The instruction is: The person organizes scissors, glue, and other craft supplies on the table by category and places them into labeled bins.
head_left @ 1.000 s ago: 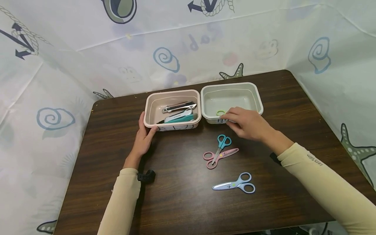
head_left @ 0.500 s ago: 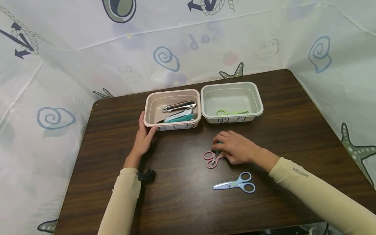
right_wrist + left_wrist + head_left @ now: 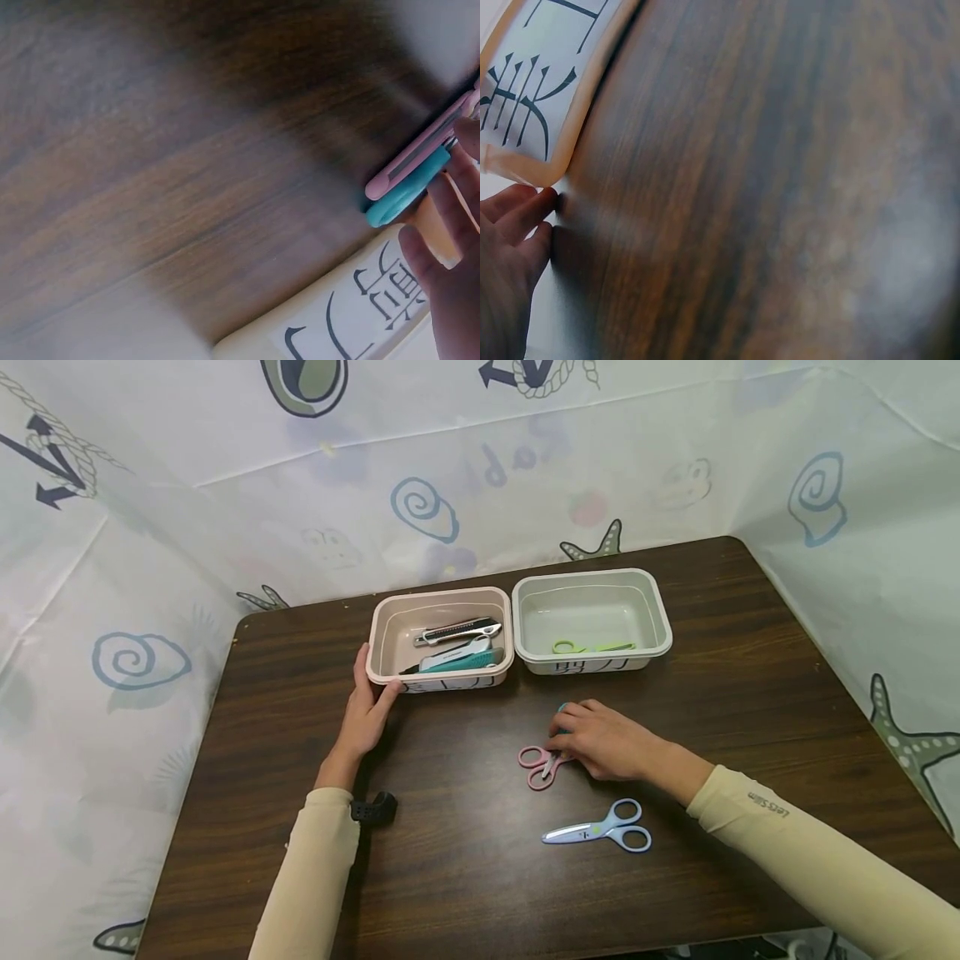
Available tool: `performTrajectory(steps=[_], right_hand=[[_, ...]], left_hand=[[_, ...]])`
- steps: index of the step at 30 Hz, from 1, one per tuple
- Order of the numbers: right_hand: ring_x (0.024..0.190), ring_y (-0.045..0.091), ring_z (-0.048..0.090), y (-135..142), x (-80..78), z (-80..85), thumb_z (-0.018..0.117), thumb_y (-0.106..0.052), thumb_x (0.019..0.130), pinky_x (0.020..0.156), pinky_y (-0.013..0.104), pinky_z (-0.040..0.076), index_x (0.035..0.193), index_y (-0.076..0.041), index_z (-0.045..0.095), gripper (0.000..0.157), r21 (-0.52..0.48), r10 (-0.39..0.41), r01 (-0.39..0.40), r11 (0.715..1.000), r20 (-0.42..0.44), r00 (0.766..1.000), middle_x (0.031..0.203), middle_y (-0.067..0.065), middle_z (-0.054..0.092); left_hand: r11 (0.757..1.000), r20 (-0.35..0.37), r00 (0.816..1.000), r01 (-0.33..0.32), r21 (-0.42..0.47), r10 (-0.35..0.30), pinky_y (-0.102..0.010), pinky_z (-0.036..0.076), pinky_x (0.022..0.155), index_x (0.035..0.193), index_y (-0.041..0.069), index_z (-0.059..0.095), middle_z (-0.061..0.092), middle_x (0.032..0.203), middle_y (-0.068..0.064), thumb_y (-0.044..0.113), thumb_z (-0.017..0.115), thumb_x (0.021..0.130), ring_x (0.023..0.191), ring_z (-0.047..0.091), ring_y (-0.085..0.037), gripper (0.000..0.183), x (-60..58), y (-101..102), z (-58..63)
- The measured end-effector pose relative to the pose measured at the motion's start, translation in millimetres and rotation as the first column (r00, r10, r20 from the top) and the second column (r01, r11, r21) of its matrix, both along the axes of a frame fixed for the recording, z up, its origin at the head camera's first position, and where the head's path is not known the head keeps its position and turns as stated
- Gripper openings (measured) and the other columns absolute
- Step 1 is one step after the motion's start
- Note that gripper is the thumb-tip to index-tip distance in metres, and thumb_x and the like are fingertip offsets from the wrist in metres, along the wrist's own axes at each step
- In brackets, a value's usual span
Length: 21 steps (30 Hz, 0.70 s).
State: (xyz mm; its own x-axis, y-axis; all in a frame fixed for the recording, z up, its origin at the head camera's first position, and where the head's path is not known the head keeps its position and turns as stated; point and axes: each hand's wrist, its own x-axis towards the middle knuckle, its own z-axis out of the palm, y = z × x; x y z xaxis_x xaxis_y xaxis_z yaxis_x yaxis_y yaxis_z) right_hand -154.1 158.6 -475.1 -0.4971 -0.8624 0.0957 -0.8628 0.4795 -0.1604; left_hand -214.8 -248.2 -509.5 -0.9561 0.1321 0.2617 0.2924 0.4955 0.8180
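My left hand (image 3: 363,714) rests against the near left corner of the pink bin (image 3: 438,597), its thumb along the front and its fingers at the side. Inside lie a black-and-white utility knife (image 3: 457,632), a white one (image 3: 454,655) and a teal one (image 3: 468,661). My right hand (image 3: 600,739) pinches teal-handled scissors (image 3: 409,187), mostly hidden by the fingers in the head view. Right beside them, partly under the hand, are pink scissors (image 3: 405,161). Green scissors (image 3: 570,647) lie in the grey-green bin (image 3: 588,578).
Blue scissors (image 3: 596,832) lie on the dark wooden table (image 3: 450,877), nearer the front than the right hand. Both bins stand side by side at the back, with lettered labels on their fronts. A printed white sheet (image 3: 300,510) hangs behind the table.
The right hand has let go of the green scissors in the grey-green bin, come back toward the front and taken hold of the teal scissors. The left hand stays at the pink bin.
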Motion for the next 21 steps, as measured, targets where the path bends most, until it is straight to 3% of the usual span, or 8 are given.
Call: performTrajectory(steps=[5, 8, 14, 21], right_hand=[[0.104, 0.019, 0.052, 0, 0.5, 0.6, 0.069, -0.014, 0.091, 0.091, 0.043, 0.041, 0.115, -0.019, 0.074, 0.025, 0.015, -0.010, 0.010, 1.000, 0.006, 1.000, 0.107, -0.002, 0.060], [0.099, 0.018, 0.053, 0, 1.2, 0.2, 0.070, -0.013, 0.091, 0.085, 0.040, 0.044, 0.113, -0.020, 0.074, 0.023, 0.011, -0.016, 0.016, 1.000, 0.010, 1.000, 0.102, -0.003, 0.059], [0.092, 0.016, 0.054, 0, 1.2, 2.0, 0.072, -0.013, 0.089, 0.077, 0.035, 0.045, 0.106, -0.020, 0.074, 0.018, -0.002, -0.025, 0.025, 1.000, 0.025, 0.999, 0.097, -0.005, 0.058], [0.090, 0.016, 0.055, -1, 2.8, 6.0, 0.071, -0.014, 0.091, 0.073, 0.034, 0.046, 0.106, -0.020, 0.073, 0.017, 0.006, -0.022, 0.022, 1.000, 0.028, 0.999, 0.097, -0.005, 0.057]], left_hand=[[1.000, 0.007, 1.000, -0.009, -0.008, 0.009, -0.052, 0.028, 0.109, 0.157, 0.033, 0.004, 0.026, 0.159, -0.007, 0.025, 0.060, 0.099, 0.139, 0.035, -0.027, 0.081, -1.0, -1, -2.7], [1.000, 0.009, 1.000, -0.004, -0.009, 0.004, -0.054, 0.027, 0.109, 0.158, 0.028, 0.004, 0.026, 0.159, -0.010, 0.024, 0.060, 0.100, 0.139, 0.035, -0.030, 0.081, 1.1, 2, 1.5], [0.999, 0.019, 1.000, 0.024, 0.025, -0.025, -0.057, 0.027, 0.107, 0.157, 0.009, 0.005, 0.027, 0.155, -0.025, 0.014, 0.059, 0.099, 0.136, 0.036, -0.042, 0.079, 12.9, 11, 26.4], [1.000, 0.021, 1.000, 0.017, 0.011, -0.018, -0.055, 0.028, 0.108, 0.157, 0.008, 0.007, 0.028, 0.154, -0.026, 0.010, 0.059, 0.099, 0.135, 0.037, -0.042, 0.078, 17.3, 14, 34.0]])
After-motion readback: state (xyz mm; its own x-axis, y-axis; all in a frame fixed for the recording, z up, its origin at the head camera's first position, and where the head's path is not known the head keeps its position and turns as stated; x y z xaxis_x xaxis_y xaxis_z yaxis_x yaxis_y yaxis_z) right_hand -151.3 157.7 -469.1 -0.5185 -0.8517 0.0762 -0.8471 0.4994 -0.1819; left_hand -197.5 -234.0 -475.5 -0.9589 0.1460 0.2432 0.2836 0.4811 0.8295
